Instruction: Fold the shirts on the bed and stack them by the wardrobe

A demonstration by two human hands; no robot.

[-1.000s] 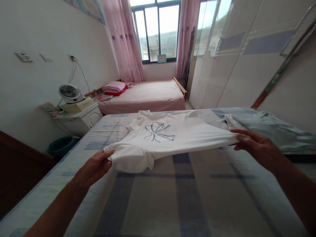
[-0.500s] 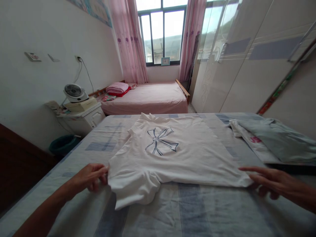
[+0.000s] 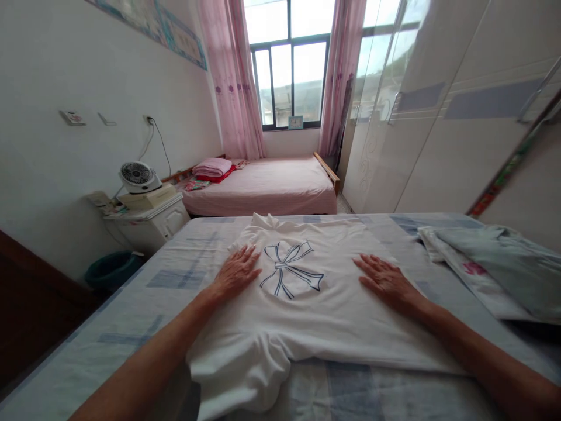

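Note:
A white T-shirt (image 3: 324,316) with a dark blue bow print lies spread sideways, its neck end to the left and its hem to the right. My left hand (image 3: 239,270) rests palm down on the shirt just left of the bow, fingers outstretched. On the other side of the print, my right hand (image 3: 385,279) also lies flat on the cloth, with its fingers spread. Nothing is gripped by either hand. The near sleeve, loosely creased, hangs toward me. My forearms cover parts of the shirt's near half.
Beneath the shirt is a bed with a blue-and-white checked sheet (image 3: 175,280). Folded grey-green clothes (image 3: 512,263) lie at its right. Beyond it stand a pink bed (image 3: 272,184), a cabinet with a fan (image 3: 140,175), a teal bin (image 3: 113,270) and a tall wardrobe (image 3: 416,152).
Both hands have moved from the shirt's near corners inward and away from me, and now lie flat on its front. The fingers have let go of the edges. The view has tilted slightly upward.

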